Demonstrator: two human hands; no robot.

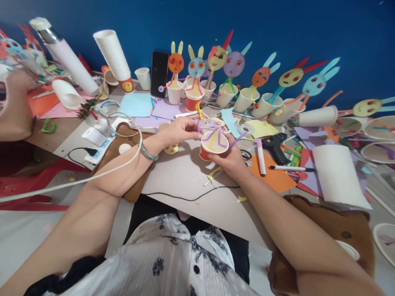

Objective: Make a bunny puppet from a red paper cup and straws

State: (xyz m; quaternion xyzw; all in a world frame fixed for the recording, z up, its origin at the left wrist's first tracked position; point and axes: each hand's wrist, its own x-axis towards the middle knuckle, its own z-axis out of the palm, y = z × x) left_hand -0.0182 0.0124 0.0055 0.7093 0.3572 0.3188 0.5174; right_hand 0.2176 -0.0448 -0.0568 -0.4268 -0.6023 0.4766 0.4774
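A red-and-white paper cup [204, 153] is in my right hand [234, 162], with the thumb at its front and the fingers round its far side. Bent purple strips [221, 142] and a yellow strip [212, 143] stand inside it, and one purple strip pokes out past the right rim. My left hand [182, 130] is at the cup's left rim, its thumb and fingertips pinched on another purple strip [198, 126]. Below the left wrist lies a round yellow paper face [171, 149], partly covered.
Paper cups with rabbit-faced figures [196, 68] line the blue wall. A cup stack [113, 57], phone [159, 74] and tumbler [66, 57] stand at the back. A glue gun [274, 148], markers and a paper roll [339, 174] lie right; a co-worker's arm [15, 102] is at left.
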